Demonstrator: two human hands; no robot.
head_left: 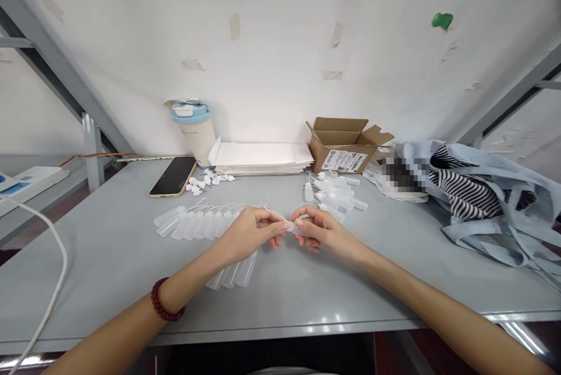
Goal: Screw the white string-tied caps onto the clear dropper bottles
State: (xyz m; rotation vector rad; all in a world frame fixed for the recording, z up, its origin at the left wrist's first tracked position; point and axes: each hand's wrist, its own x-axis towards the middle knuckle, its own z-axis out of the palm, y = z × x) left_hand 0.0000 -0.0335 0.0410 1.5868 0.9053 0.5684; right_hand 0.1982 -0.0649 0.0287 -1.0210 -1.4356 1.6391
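Observation:
My left hand (252, 233) and my right hand (326, 233) meet over the middle of the table. Between them is a small translucent squeeze bottle (298, 230) with a thin white nozzle. Left fingers pinch it at the neck, while the right thumb and fingers grip its body. A row of similar bottles (197, 226) lies to the left, with several more bottles (232, 274) partly hidden below my left wrist. Small white caps (205, 179) are heaped behind the row. A looser pile of bottles (335, 191) lies beyond my right hand.
On the grey table (307, 293) are a phone (173, 177), a lidded cup (195, 132), a stack of white envelopes (263, 156) and an opened cardboard box (344, 156). A light blue cloth bag (473, 182) covers the right side. A white cable (61, 264) hangs at left.

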